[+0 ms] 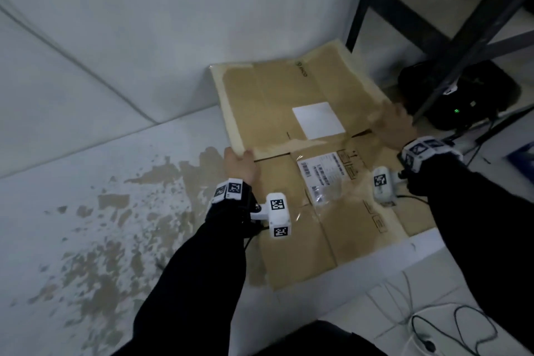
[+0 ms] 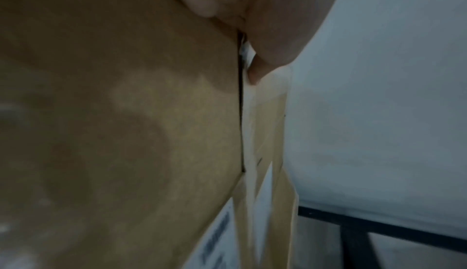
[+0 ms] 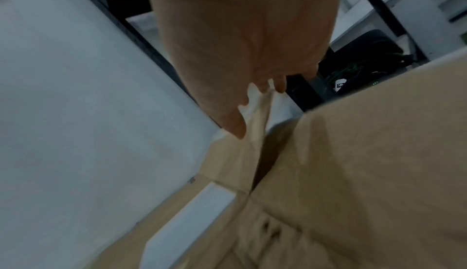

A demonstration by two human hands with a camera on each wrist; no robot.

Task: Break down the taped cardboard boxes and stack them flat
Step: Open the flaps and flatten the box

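Two flattened cardboard boxes [image 1: 332, 205] on floor [image 1: 86, 211], in corner by wall [image 1: 173, 23]. Upper flattened box [image 1: 289, 101] tilted, far edge against wall, near edge over lower one, white label [image 1: 318, 120] facing up. Left hand [image 1: 241, 165] grips upper box's near left corner, thumb on top, fingers curled under edge. Right hand [image 1: 394, 124] on its right edge, blurred; fingers [image 3: 237, 123] extended along cardboard edge, grip state cannot tell. Lower box carries shipping label [image 1: 325, 170]. Black shelf frame [image 1: 433, 37] at right; cables [image 1: 450, 324] on floor near right.
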